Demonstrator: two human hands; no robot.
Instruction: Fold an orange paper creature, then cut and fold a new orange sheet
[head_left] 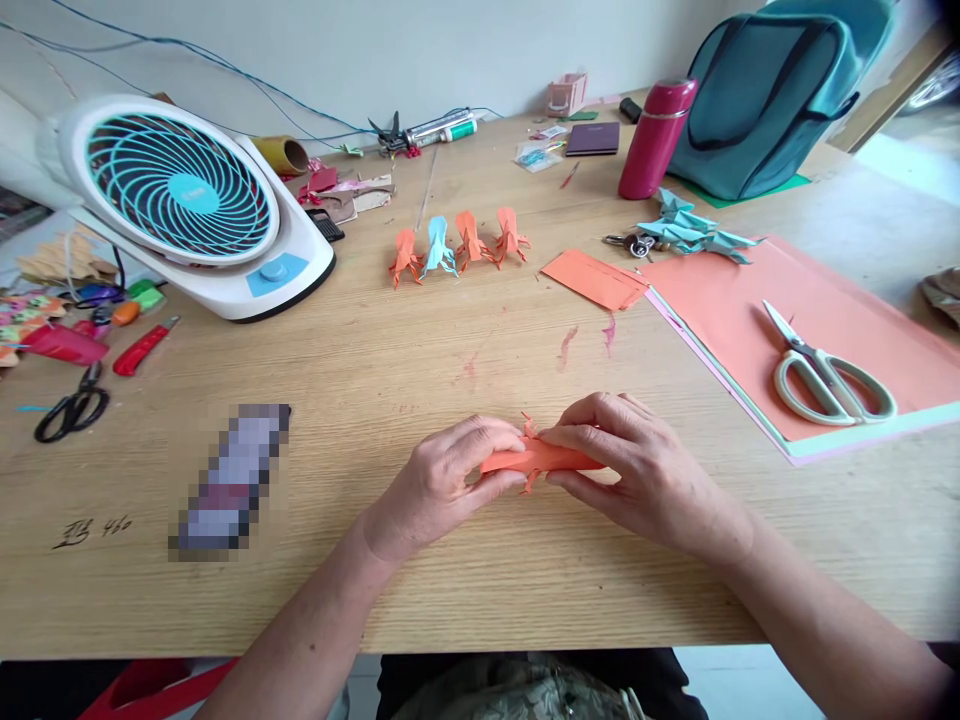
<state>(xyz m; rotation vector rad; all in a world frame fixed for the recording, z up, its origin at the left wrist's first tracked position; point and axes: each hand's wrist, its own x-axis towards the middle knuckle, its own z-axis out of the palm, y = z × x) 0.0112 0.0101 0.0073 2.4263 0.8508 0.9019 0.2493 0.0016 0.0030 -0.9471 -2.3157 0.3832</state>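
Note:
Between my two hands, just above the front part of the table, is an orange folded paper figure (538,457) with thin legs sticking out on both sides. My left hand (457,465) pinches its left end between thumb and fingers. At the other end, my right hand (630,460) grips it the same way, its fingers covering part of the paper. Farther back stand several finished-looking paper figures of similar make, among them an orange one (472,240) and a light blue one (439,247).
A fan (187,200) stands at the left, with a red cutter (145,348) and black scissors (73,410) nearby. Pale-handled scissors (832,385) lie on orange paper sheets (712,310) at right. A magenta bottle (657,140) and teal bag (765,110) stand behind. A blurred-out object (232,480) lies left.

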